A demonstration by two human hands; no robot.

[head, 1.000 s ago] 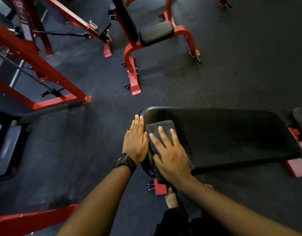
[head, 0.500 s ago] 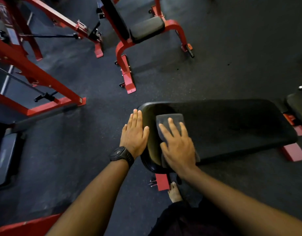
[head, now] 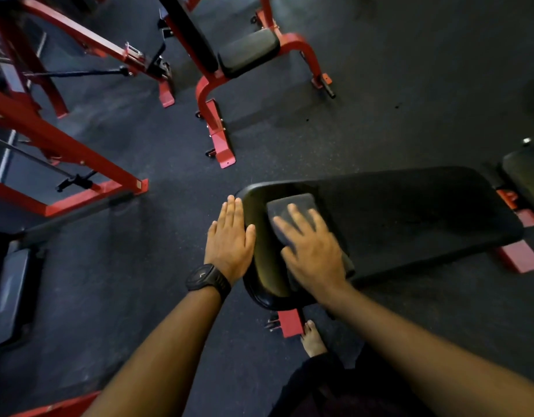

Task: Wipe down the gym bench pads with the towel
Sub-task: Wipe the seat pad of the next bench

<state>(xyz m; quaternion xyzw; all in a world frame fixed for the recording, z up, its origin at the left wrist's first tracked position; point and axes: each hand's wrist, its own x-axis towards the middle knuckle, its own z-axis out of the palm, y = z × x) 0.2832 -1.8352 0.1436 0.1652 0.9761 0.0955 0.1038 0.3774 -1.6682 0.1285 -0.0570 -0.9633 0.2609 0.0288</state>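
A long black bench pad (head: pixel 410 218) runs from the centre to the right, on a red frame. A folded dark grey towel (head: pixel 292 203) lies on its left end. My right hand (head: pixel 313 248) presses flat on the towel with fingers spread; it is blurred by motion. My left hand (head: pixel 229 239), with a black watch on the wrist, rests flat against the pad's left rim, fingers together and holding nothing. Part of the towel is hidden under my right hand.
A red-framed seat with a small black pad (head: pixel 247 52) stands beyond the bench. Red rack legs (head: pixel 79 158) fill the left side. Another black pad (head: pixel 527 173) is at the right edge. My bare foot (head: pixel 312 341) is beside the bench's red foot (head: pixel 289 322).
My right hand has slid the towel to the right along the pad, away from the left end. My left hand stays on the pad's rim.
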